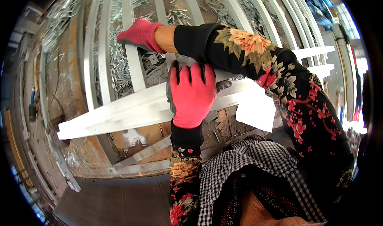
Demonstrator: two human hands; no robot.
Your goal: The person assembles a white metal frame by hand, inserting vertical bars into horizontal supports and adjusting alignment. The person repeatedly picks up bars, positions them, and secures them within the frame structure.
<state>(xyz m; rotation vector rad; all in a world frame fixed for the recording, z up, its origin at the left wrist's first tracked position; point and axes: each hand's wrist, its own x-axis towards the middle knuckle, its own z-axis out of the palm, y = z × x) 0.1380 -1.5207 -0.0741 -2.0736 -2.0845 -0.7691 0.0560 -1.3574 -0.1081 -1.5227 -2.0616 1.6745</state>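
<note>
Both my hands wear pink work gloves with dark palms. My left hand (192, 93) is closed over the long white metal rail (103, 122) lying crosswise in front of me, its fingers curled over the far edge. My right arm crosses over to the left beyond it. There my right hand (141, 35) is closed round one of the white slats (135, 68) that run away from me; its fingertips are hidden. Near my left hand, by the rail, is a small dark metal part (224, 84), only partly visible. Several other parallel slats (89, 62) stretch toward the far side.
Loose nails (121, 72) and small metal pieces (153, 64) lie between the slats. A white sheet-like piece (255, 110) hangs at the near side of the rail. A hammer-like tool (32, 106) is far left. A wire bundle (60, 20) lies upper left, blue plastic (317, 2) upper right.
</note>
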